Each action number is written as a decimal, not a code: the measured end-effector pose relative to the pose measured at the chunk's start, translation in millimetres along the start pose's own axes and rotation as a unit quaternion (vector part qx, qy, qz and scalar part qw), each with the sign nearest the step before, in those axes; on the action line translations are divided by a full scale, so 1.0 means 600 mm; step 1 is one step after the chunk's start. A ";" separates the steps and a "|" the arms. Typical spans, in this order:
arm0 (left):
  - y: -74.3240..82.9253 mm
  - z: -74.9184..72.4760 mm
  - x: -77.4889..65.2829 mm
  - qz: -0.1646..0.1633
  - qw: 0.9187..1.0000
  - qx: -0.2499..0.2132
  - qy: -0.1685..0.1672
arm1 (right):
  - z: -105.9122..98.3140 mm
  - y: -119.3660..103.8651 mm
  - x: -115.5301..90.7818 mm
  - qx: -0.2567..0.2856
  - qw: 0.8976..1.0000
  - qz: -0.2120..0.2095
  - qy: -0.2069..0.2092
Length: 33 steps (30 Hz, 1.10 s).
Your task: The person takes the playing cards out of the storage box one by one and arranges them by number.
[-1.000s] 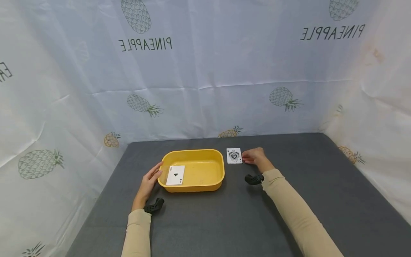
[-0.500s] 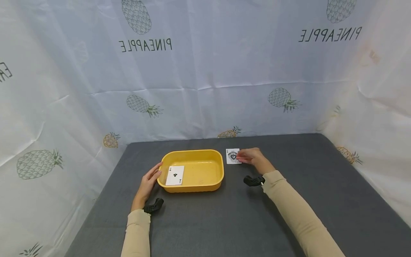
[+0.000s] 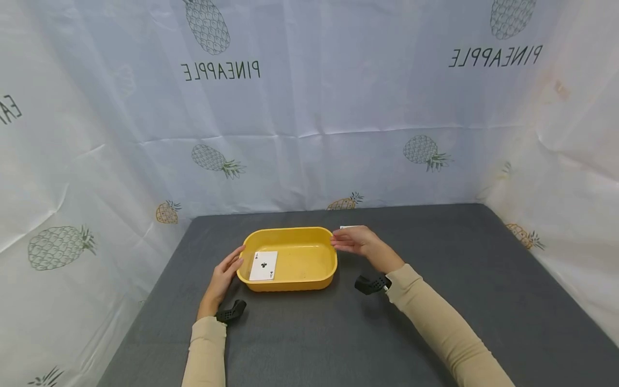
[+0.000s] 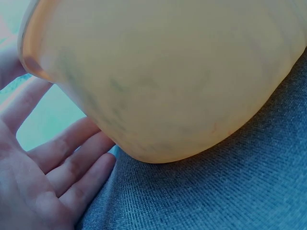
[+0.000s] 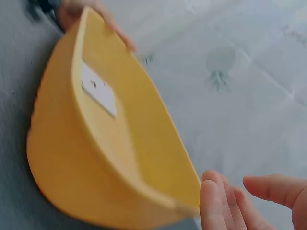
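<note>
A yellow plastic tub (image 3: 288, 286) stands on the dark table. Lying inside it at the left is an ace of clubs (image 3: 263, 266), face up. My left hand (image 3: 222, 276) rests against the tub's left end; in the left wrist view its straight fingers (image 4: 79, 165) touch the outer wall, one reaching the rim. At the opposite end is my right hand (image 3: 362, 244), its fingertips right at the rim. The right wrist view shows that hand's fingers (image 5: 217, 203) extended and the thumb apart, with nothing between. Behind the right hand, another playing card (image 3: 345, 227) is mostly hidden.
A white curtain (image 3: 300, 97) printed with pineapples hangs behind the table and along both sides. Dark grey cloth (image 3: 300, 338) covers the tabletop. A black wrist device (image 3: 372, 284) sits on the right wrist, and a similar device (image 3: 232, 311) on the left.
My right hand has moved left from beside the ace of spades, across it, to the tub's right rim, and now covers most of that card. The left hand has stayed on the tub.
</note>
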<state>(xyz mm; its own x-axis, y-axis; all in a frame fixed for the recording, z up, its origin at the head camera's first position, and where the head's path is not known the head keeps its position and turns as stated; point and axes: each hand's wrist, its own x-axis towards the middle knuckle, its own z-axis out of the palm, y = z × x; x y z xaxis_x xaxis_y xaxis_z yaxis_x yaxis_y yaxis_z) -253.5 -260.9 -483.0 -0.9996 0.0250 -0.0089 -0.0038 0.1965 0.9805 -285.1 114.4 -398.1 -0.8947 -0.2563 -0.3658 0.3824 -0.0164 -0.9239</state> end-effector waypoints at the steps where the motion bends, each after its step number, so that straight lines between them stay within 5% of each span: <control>1: 0.000 0.000 -0.001 0.000 1.000 0.000 0.002 | 0.007 -0.001 0.001 0.011 1.000 0.009 -0.003; 6: 0.001 0.002 -0.003 0.004 1.000 0.001 0.003 | 0.042 -0.001 0.004 0.032 0.999 0.042 -0.015; 23: 0.001 0.000 -0.006 0.005 1.000 0.017 0.001 | 0.123 0.028 0.015 0.025 0.997 0.038 -0.056; 33: -0.002 -0.003 -0.003 0.013 1.000 0.013 0.003 | 0.173 0.046 0.043 0.043 0.996 0.079 -0.002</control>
<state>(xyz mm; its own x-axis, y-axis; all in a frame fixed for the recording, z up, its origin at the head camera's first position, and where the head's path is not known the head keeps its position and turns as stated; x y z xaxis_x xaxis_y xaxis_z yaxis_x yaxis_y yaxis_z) -251.7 -262.8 -483.9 -0.9995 0.0255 0.0184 0.0235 0.2208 0.9750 -273.8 7.0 -421.5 -0.8205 -0.2660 -0.5061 0.5378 -0.0589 -0.8410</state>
